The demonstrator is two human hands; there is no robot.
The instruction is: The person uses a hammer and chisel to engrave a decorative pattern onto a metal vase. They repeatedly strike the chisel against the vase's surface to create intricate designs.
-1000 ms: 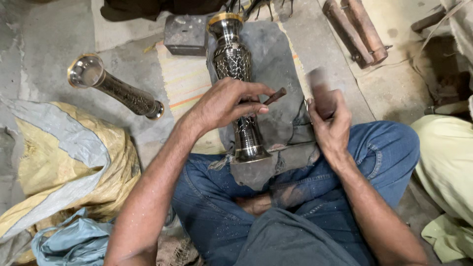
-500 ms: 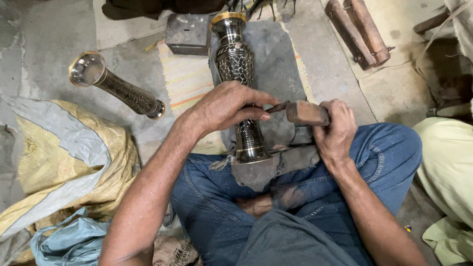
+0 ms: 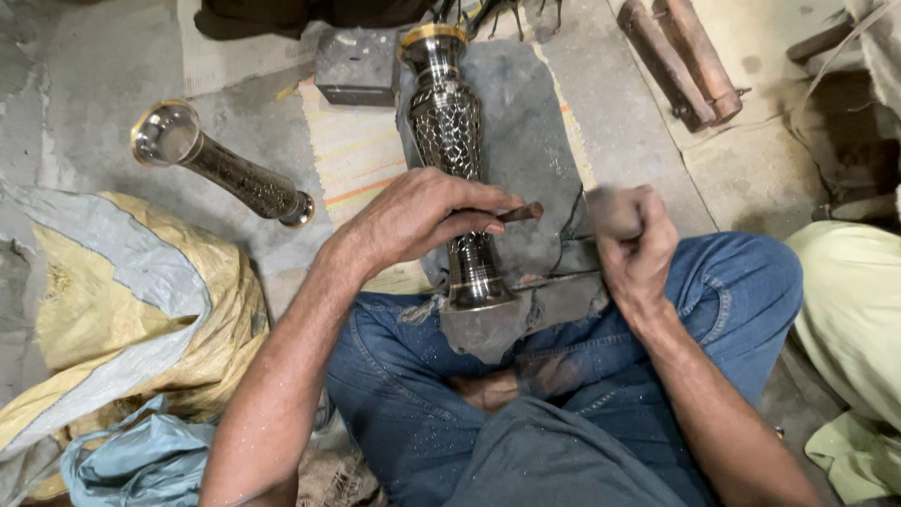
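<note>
An engraved dark metal vase (image 3: 449, 131) with a brass rim lies lengthwise on a grey cloth (image 3: 526, 122), its foot resting toward my crossed legs. My left hand (image 3: 418, 221) lies over the vase's narrow stem and grips a small chisel (image 3: 519, 213) whose end sticks out to the right. To the right, my right hand (image 3: 633, 246) is closed around a wooden mallet (image 3: 610, 211), blurred and held a little apart from the chisel's end.
A second, slimmer vase (image 3: 221, 167) lies on the concrete floor at the left. A grey metal block (image 3: 355, 66) sits behind the vase. Two wooden cylinders (image 3: 683, 58) lie at the back right. Crumpled yellow and grey sacks (image 3: 113, 319) are at my left, another person's pale clothing (image 3: 849, 310) at right.
The mallet swung in against the chisel's end half a second ago and has now drawn back to the right. My left hand and the vase stayed in place.
</note>
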